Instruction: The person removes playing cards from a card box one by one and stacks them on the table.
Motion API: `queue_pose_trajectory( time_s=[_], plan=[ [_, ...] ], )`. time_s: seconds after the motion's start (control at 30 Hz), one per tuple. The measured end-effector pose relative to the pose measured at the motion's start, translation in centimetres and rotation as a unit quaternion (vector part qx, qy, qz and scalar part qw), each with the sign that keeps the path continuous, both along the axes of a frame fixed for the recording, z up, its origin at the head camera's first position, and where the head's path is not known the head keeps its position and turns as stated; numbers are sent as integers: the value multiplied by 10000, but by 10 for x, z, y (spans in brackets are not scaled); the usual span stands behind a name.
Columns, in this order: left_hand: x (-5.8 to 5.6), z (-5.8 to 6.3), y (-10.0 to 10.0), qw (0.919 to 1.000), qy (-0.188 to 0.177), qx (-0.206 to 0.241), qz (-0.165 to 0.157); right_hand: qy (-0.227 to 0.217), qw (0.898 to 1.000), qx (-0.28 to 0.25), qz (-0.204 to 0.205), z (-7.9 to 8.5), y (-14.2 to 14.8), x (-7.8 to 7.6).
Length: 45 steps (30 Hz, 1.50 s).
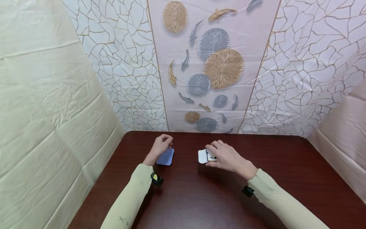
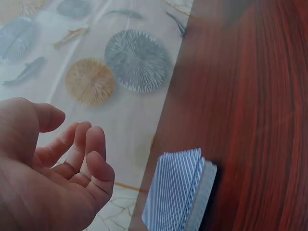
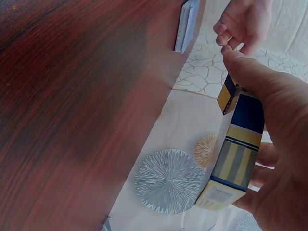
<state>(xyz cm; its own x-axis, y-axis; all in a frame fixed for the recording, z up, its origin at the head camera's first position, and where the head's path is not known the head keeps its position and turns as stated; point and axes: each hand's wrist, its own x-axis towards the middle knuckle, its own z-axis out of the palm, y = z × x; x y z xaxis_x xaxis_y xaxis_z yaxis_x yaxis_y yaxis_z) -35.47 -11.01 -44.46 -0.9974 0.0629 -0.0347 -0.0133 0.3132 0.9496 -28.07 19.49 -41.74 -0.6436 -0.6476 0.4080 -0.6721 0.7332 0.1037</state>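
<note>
You're in a cloth-walled booth: fish-printed fabric (image 1: 204, 68) beyond your left hand (image 1: 161, 145) and right hand (image 1: 227, 157), dark table (image 1: 194, 197) beneath.

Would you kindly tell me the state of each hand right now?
Left hand: open, loosely curled, holding nothing, near the deck.
Right hand: closed, holding the box.

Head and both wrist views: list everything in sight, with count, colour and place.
card stack: one, blue-and-white backs, on table by left hand
card box: one, blue, yellow and white, flap open, in right hand
"A" marking: one, black on white, at box's open end
table: one, reddish brown, beneath
patterned backdrop: one, white, gold, grey, behind table
side sheets: two, cream, left and right
wrist cameras: two, black, at the cuffs
sleeves: two, pale cream, on both arms
left hand: one, bare, holding nothing
right hand: one, bare, gripping box
</note>
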Motion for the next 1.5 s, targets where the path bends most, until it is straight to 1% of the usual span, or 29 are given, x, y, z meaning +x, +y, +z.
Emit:
queue_pose_trajectory(
  time_s=[0.2,0.5,0.67,0.87,1.1,1.33,1.5],
  plan=[
    [7,5,9,9996,61,137,-231,19,10000,5,25,1,0,0],
    [20,11,28,9975,299,5,-646,-27,10000,33,-24,4,0,3],
    [28,14,38,9965,355,14,-751,-6,10000,16,19,3,-2,2],
    [40,18,50,9955,344,295,-834,-4,10000,-46,55,3,-5,1],
    [49,16,65,9943,351,462,-894,-80,9999,-62,32,3,-8,2],
    [54,12,77,9936,218,510,-988,-106,9999,-98,11,2,-9,2],
    [59,10,84,9920,42,608,-1105,-187,9998,-96,-26,1,-9,1]
  ],
)
